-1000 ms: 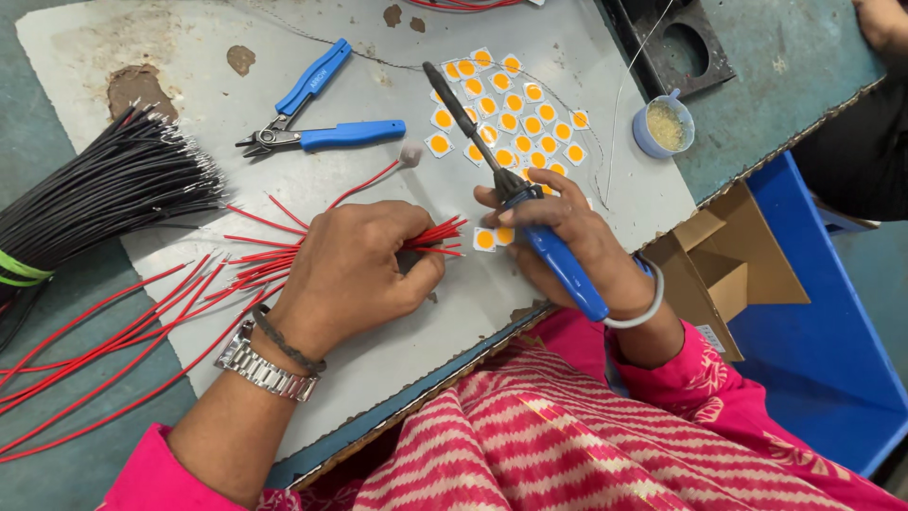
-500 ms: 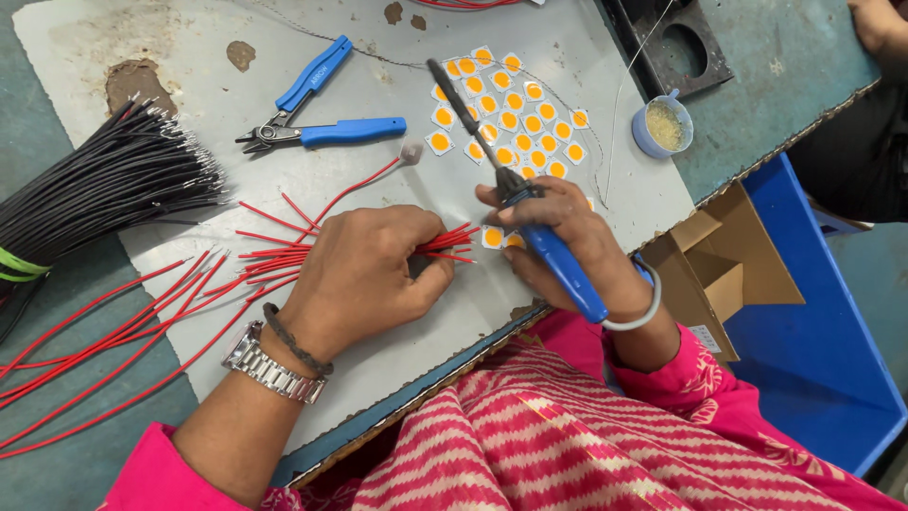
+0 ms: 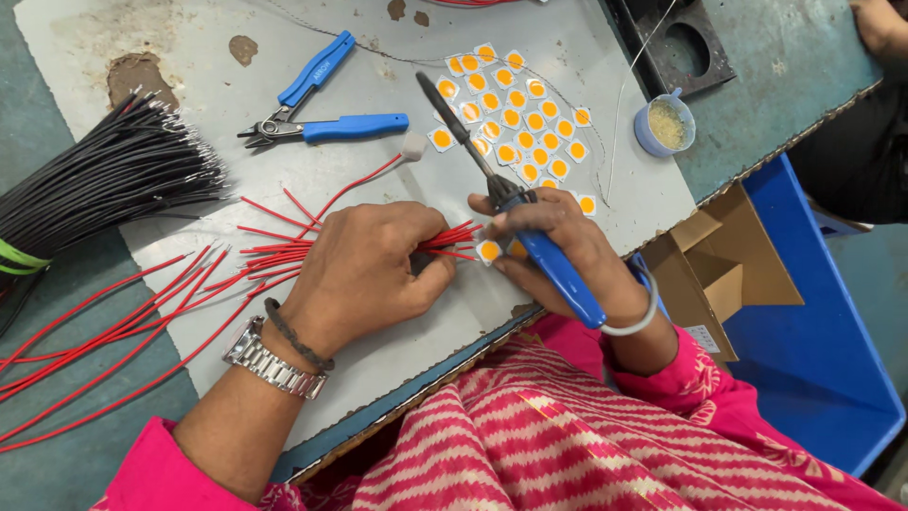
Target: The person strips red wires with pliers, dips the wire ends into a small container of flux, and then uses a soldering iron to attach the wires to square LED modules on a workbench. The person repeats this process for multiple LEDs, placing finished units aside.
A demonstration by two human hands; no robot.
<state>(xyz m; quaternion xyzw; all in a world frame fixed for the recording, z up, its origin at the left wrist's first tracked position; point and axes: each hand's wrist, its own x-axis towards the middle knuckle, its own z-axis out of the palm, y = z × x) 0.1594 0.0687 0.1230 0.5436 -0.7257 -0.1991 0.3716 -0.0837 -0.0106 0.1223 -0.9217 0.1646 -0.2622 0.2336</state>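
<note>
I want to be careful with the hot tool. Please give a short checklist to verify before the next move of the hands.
1. Right hand grips the blue soldering iron by its handle: ok.
2. Iron tip points away from both hands, over the square chips: ok.
3. Left hand holds the bundle of red wires against the sheet: ok.
4. One chip lies between the hands at the wire ends: ok.
5. Iron is hot: cannot tell.
6. Blue cutters lie clear of the hands: ok.
</note>
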